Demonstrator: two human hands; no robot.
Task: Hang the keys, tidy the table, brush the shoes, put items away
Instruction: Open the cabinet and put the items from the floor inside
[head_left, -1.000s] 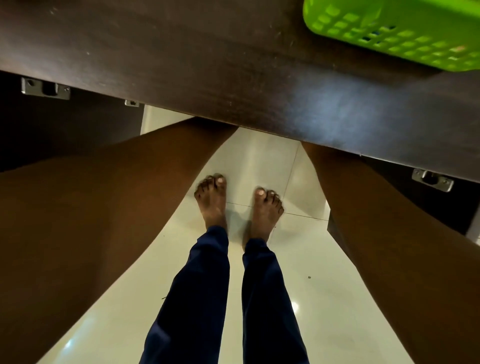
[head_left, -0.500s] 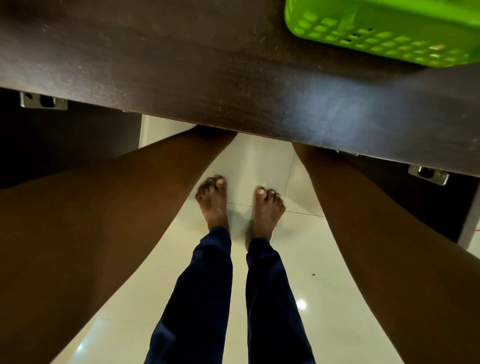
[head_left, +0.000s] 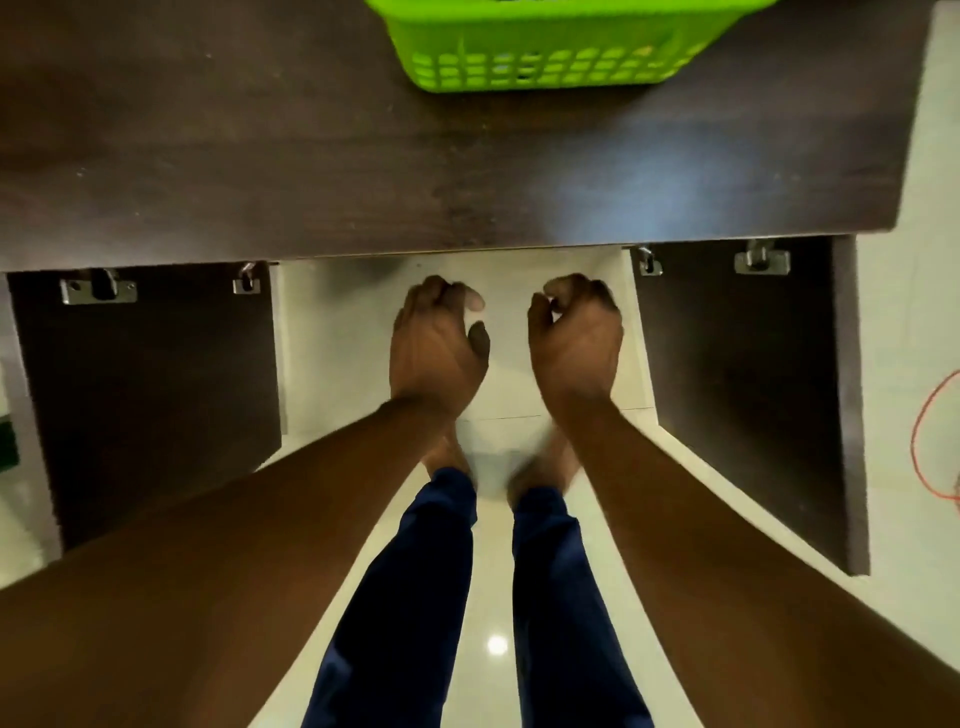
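I am looking straight down past a dark wooden tabletop (head_left: 311, 156) at a pale tiled floor (head_left: 343, 364). My left hand (head_left: 436, 343) and right hand (head_left: 576, 338) hang just below the tabletop's near edge, side by side and apart, over the gap between the two cabinet doors. Both have their fingers curled inward. I see nothing held in either one, though motion blur softens the fingertips, so I cannot be sure of a very small item.

A green plastic basket (head_left: 545, 62) stands on the tabletop at the far edge, its lattice wall facing me. I cannot see into it. No keys, shoes or brush show from here.

Below the tabletop, a dark door (head_left: 150, 405) stands swung out on the left and another (head_left: 737, 395) on the right, each with metal hinge plates (head_left: 98, 291) along its top. They flank my arms closely. My bare feet (head_left: 447, 452) and dark blue trouser legs (head_left: 410, 597) stand on the floor between them. A thin red cord (head_left: 919, 436) loops on the floor at the far right.
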